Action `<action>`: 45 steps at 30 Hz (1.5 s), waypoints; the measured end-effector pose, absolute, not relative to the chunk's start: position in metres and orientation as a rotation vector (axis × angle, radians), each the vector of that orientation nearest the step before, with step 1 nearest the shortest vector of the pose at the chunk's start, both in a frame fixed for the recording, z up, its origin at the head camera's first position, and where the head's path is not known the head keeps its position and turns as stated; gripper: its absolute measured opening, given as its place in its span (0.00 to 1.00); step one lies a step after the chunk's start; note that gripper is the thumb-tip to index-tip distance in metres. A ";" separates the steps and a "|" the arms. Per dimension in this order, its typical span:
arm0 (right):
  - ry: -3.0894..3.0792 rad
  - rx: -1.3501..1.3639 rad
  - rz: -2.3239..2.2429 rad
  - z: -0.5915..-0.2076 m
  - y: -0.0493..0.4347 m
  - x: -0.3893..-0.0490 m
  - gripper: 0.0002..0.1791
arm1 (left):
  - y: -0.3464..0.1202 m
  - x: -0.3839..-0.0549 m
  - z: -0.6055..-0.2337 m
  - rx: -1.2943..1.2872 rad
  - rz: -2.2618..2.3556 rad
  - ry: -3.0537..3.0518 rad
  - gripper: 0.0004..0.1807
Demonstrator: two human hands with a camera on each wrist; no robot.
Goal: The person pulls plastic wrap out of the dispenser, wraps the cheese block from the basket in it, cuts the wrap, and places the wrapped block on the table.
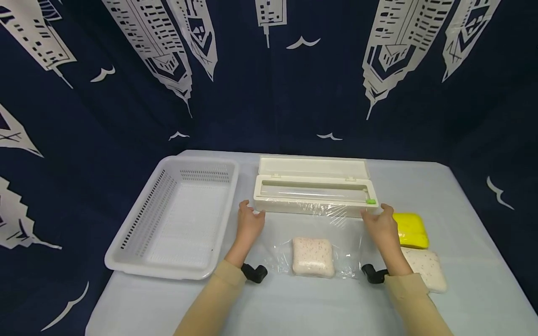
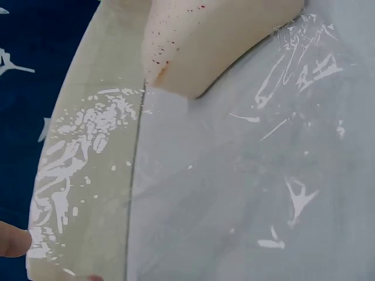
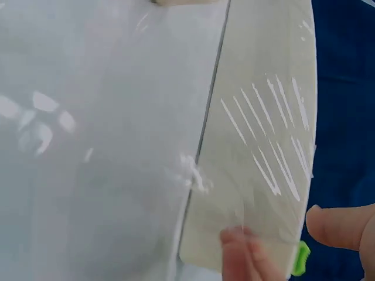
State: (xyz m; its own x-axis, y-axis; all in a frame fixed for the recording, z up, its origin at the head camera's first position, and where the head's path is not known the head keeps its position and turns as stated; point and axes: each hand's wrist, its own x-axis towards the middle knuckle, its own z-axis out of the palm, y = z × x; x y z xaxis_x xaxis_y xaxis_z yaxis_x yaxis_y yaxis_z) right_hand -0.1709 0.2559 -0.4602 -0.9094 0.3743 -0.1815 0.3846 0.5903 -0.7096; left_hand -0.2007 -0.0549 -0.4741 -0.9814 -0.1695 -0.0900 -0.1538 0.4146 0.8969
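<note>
A cream cling film dispenser (image 1: 315, 207) stands at the table's back, lid raised, a roll inside and a green cutter slide (image 1: 371, 201) at its right end. Clear cling film (image 1: 349, 233) runs from it toward the front, around a white speckled block (image 1: 313, 257); whether it passes over or under is unclear. My left hand (image 1: 251, 226) is at the dispenser's front left corner, thumb and fingers apart. By the front right corner is my right hand (image 1: 381, 231); its fingers (image 3: 237, 252) show through the film and its thumb (image 3: 337, 225) stands apart. Neither hand visibly pinches anything.
A white perforated basket (image 1: 180, 219) stands on the table's left. Right of my right hand lie a yellow packet (image 1: 412, 231) and another speckled block (image 1: 428, 268), partly behind the forearm. A dark patterned curtain (image 1: 269, 93) hangs behind the table.
</note>
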 end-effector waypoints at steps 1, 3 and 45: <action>2.786 0.672 -1.257 -0.462 0.256 -0.174 0.41 | -0.054 -0.203 -0.476 0.313 -1.670 -2.637 0.35; 2.790 0.681 -1.284 -0.464 0.257 -0.178 0.39 | -0.051 -0.208 -0.478 0.331 -1.654 -2.645 0.38; 2.768 0.280 -1.168 -0.465 0.280 -0.168 0.46 | -0.063 -0.208 -0.481 0.073 -1.605 -2.847 0.42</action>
